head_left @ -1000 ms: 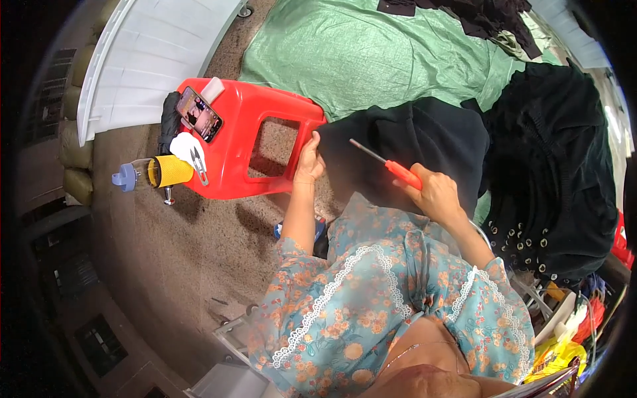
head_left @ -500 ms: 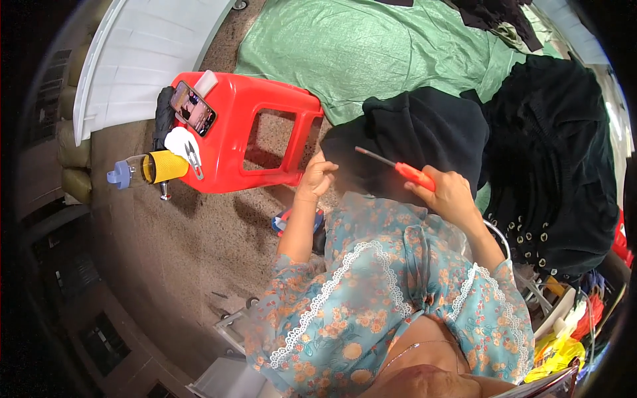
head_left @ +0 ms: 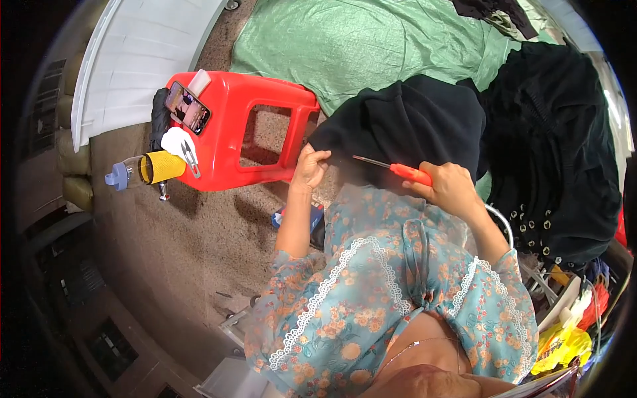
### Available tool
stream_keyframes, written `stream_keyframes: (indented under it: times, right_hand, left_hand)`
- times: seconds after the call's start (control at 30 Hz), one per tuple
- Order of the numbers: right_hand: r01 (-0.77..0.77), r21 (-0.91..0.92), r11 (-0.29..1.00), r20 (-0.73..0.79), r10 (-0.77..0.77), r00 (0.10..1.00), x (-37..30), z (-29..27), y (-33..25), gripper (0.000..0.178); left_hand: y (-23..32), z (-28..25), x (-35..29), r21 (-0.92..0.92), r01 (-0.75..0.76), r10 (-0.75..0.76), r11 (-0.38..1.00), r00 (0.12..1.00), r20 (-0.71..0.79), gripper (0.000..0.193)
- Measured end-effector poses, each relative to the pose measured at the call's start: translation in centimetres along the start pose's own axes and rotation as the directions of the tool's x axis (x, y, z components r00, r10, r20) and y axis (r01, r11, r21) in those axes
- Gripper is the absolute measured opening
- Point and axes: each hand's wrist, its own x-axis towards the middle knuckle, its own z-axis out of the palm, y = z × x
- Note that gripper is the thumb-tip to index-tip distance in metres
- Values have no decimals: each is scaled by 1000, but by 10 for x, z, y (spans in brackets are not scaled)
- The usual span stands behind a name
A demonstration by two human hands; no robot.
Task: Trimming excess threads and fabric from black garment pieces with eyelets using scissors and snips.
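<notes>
Your right hand point(head_left: 451, 189) is curled around the red handle of a thin metal tool point(head_left: 410, 174). The tool's tip points left, toward your left hand point(head_left: 310, 168), and there is a gap between them. Your left hand has its fingers bent, pinching the left corner of the black cloth point(head_left: 411, 119), with the thumb sticking out to the right. The cloth lies bunched up in front of you, just past both hands and your flowery top point(head_left: 358, 292). To the right of it is a big pile of black clothes point(head_left: 557, 132) with shiny rings near the bottom. To the left is a red stool point(head_left: 229, 126). A phone point(head_left: 188, 108) and small snips point(head_left: 190, 161) are on it, and the snips lie over something white point(head_left: 174, 140). Beside the stool's near corner is a bottle with a yellow wrap point(head_left: 164, 167) and a blue lid. Farther off, a wrinkly green sheet point(head_left: 345, 53) covers the floor point(head_left: 166, 245). A yellow bag point(head_left: 564, 345) sits low on the right.
</notes>
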Motion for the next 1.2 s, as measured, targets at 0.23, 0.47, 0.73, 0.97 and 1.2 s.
stream_keyframes:
  times: [0.23, 0.47, 0.73, 0.97, 1.2]
  right_hand:
    - [-17, 30, 999, 80, 14, 997, -11, -11, 5, 43]
    - [-174, 70, 982, -61, 179, 982, -21, -14, 12, 38]
    - [-162, 80, 983, -98, 170, 981, -33, -11, 18, 36]
    - [0, 152, 988, 99, -16, 995, -43, -23, 8, 40]
    - [96, -121, 988, 209, -69, 975, -51, -32, 5, 36]
  left_hand:
    - [-7, -13, 8, 6, 30, -30, 1000, 999, 12, 50]
    - [-21, 6, -9, -146, 323, -348, 935, 913, -214, 27]
    - [-20, 39, -32, -60, 105, -110, 993, 990, -89, 52]
    - [14, 61, -50, -126, 105, -98, 987, 993, 59, 75]
    - [8, 39, -36, -75, 81, -72, 994, 990, 121, 69]
